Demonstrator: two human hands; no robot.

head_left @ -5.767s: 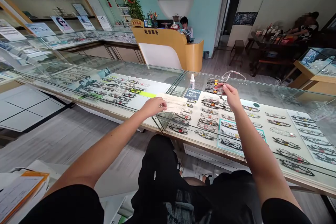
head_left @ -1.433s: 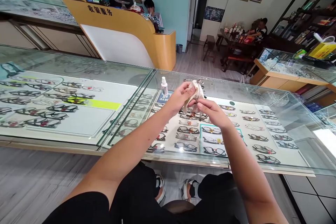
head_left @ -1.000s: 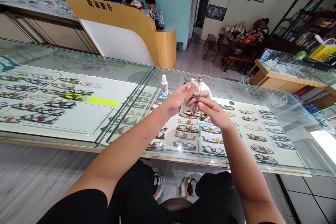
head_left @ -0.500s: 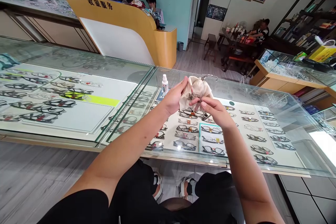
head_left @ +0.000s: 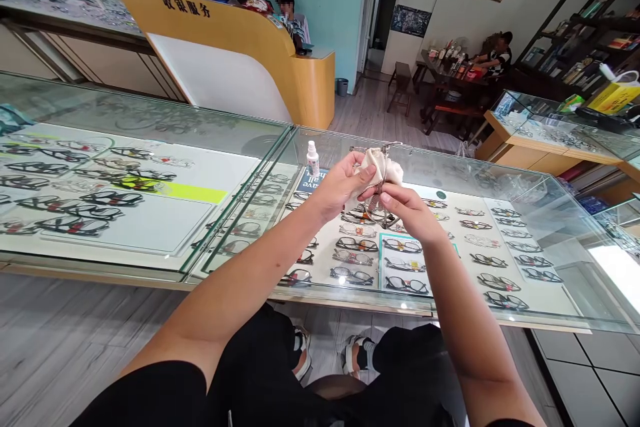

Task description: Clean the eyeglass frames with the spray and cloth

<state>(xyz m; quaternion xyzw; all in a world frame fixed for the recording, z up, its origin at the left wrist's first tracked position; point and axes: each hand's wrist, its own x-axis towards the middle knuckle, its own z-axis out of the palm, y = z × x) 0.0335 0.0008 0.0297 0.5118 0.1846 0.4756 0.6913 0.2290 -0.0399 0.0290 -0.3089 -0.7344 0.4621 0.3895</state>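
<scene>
My left hand is closed around a cream cleaning cloth, the thumb pressing a fold of it against one lens of a pair of eyeglasses. The eyeglasses have a thin metal frame and are held on edge, with a temple reaching out at the top. My right hand pinches the frame near its middle; the fingertips partly hide that spot. Both hands are above the glass display case. A small white bottle stands upright on the glass, left of the cloth.
Rows of spectacles lie inside the case under the glass. To the left is another case with more frames. A wooden cashier counter stands beyond, with a person behind it. Another person sits at a dark table at the back right.
The cloth was spread open behind the eyeglasses; now it is bunched and folded over the upper lens. My left fingers and thumb have closed in on it. My right hand stays at the frame.
</scene>
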